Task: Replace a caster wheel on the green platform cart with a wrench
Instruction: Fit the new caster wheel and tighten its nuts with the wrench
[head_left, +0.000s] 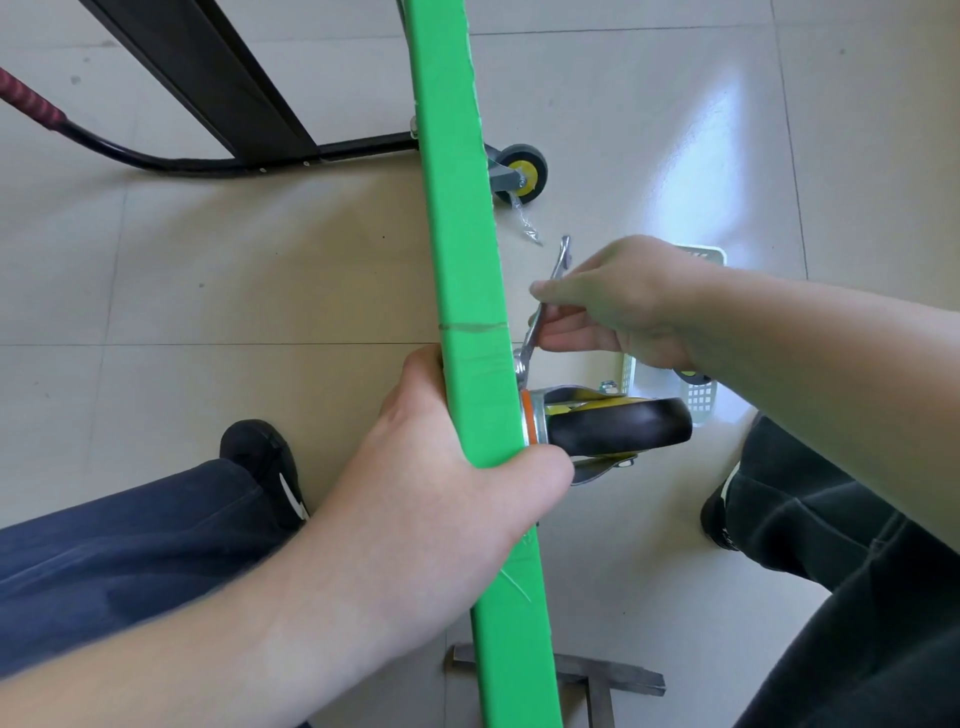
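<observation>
Two hands are engaged on the green platform cart (467, 291), which stands on its edge on the tiled floor (208, 291) with its underside facing the person's right. The left hand (457, 467) grips the cart's edge just beside the near caster wheel (618, 423), fingers wrapped round the far side and thumb on the near face. The right hand (618, 306) pinches the shank of a wrench (545, 306), fingers clamped on it, with the lower end of the tool at the caster's mounting point against the deck; whether the head is fully seated on the fastener cannot be told, as the joint is small and partly hidden. A second caster (522, 174) remains fitted at the far end. A white basket (698, 395) lies on the floor behind the right hand. Risks noted: the light pinch grip high on the shank gives poor control, so the wrench could slip off and round the fastener or strike the left fingers beside it; the cart, held upright by one hand, could tip under turning force; a freed nut may drop and roll away.
</observation>
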